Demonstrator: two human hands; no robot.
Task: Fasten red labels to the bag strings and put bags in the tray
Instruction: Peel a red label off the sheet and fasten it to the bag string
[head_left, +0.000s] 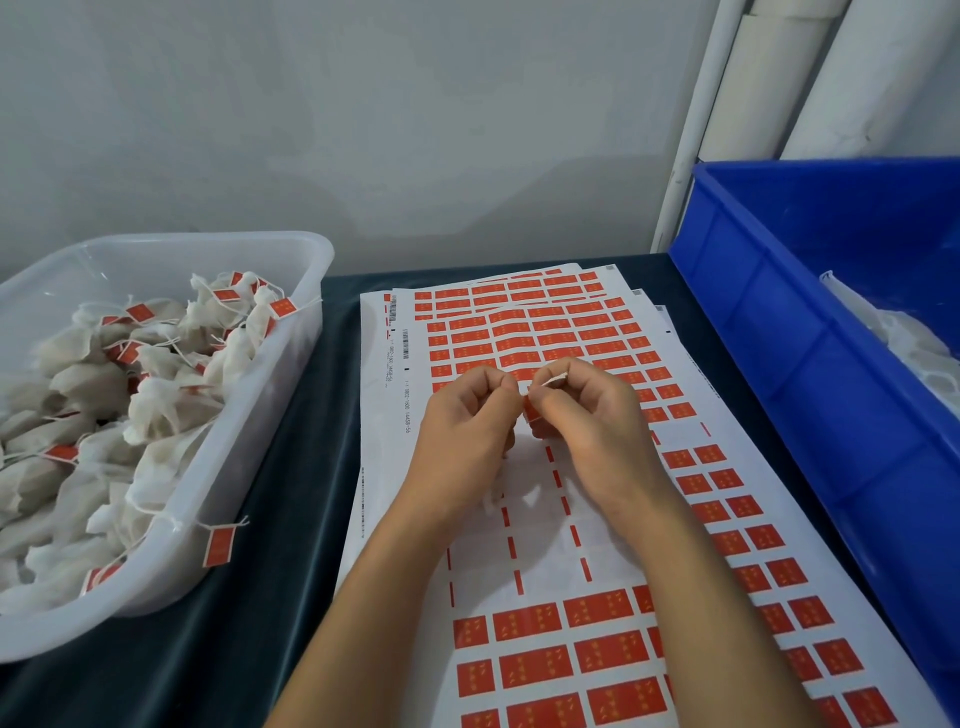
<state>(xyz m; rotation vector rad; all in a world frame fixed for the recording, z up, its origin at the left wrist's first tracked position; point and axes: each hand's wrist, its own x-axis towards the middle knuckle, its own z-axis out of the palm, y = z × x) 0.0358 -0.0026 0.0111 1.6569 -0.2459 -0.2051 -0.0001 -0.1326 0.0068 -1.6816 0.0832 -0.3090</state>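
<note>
fingers of both hands are curled in and meet at their tips over the middle of the label sheets (597, 623). left hand (462, 431) comes up from the lower centre with its forearm angled to the right, knuckles up, thumb and forefinger pinched together. right hand (592, 421) mirrors it from the right side, its thumb and forefinger pinching too. between the two sets of fingertips sits a small red label (531, 408), held just above the paper, and a short pale strip, backing or string, i cannot tell which, pokes up from the right fingertips. no bag can be made out under the hands; the palms hide whatever hangs below.

the label is a little red rectangle, same colour as those printed in rows on the white sheets, where a patch beneath the wrists is already peeled bare, leaving only thin red slivers.

off to the left stands a clear plastic tray (291, 364) heaped with whitish tied bags (166, 410), many with red tags on their strings, one tag dangling over the tray's near wall. a blue bin (779, 338) stands at the right.
</note>
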